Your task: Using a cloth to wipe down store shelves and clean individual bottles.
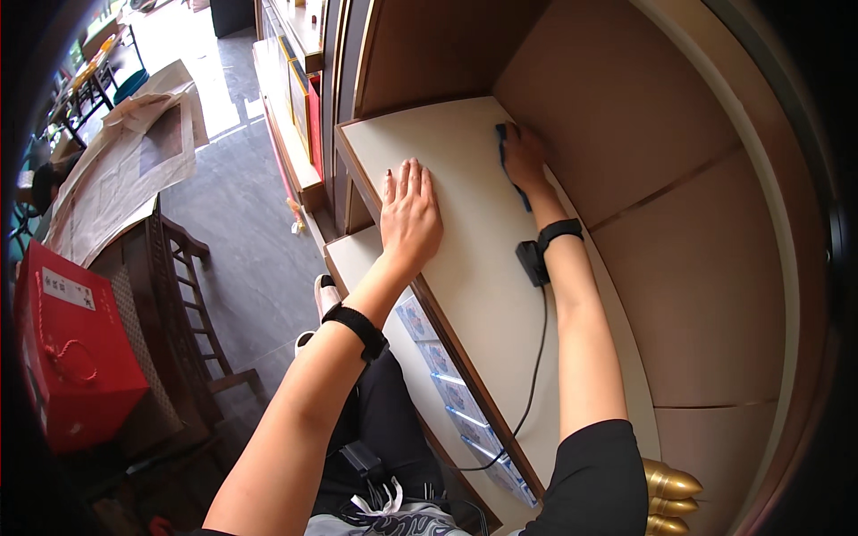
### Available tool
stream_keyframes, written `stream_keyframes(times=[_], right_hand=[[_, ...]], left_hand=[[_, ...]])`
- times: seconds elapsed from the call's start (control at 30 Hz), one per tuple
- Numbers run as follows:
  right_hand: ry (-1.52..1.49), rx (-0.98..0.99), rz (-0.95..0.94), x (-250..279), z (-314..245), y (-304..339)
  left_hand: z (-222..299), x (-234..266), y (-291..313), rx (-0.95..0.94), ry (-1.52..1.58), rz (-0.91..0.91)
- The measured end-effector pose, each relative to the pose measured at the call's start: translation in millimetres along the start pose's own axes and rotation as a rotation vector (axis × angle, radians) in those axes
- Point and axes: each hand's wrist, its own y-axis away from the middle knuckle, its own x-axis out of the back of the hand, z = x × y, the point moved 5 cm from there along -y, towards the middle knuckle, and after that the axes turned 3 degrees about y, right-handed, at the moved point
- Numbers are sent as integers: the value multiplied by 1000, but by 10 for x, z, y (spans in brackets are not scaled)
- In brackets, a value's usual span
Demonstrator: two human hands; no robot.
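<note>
My left hand (411,214) rests palm down on the pale shelf top (474,259), near its brown front edge, with fingers stretched out and nothing in them. Farther off and to the right, my right hand (525,159) presses a dark blue cloth (512,170) against the same surface, close to the brown back panel. Part of the cloth is hidden under the fingers. By my right wrist is a small black box (533,263) on a black cable (540,357), which runs back toward my body. Black bands circle both wrists.
Below the shelf top, several blue-and-white packs (456,393) lie on a lower shelf. Brass bullet-shaped pieces (672,484) stand at the near right. On the left, a red box (76,348) sits on a dark wooden chair (161,304), beside a paper-covered table (134,179).
</note>
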Motion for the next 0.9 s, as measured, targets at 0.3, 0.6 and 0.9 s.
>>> stream_keyframes(times=[0.3,0.6,0.9], right_hand=[[-434,490,-42,672,-1323,751],[-94,66,-190,-105,-28,-446],[-168,418,41,-73,-1411,-429]], left_hand=[[-108,80,-28,29,67,-5],[27,61,-10,49,128,-7],[-56,126,-3,93,158,14]])
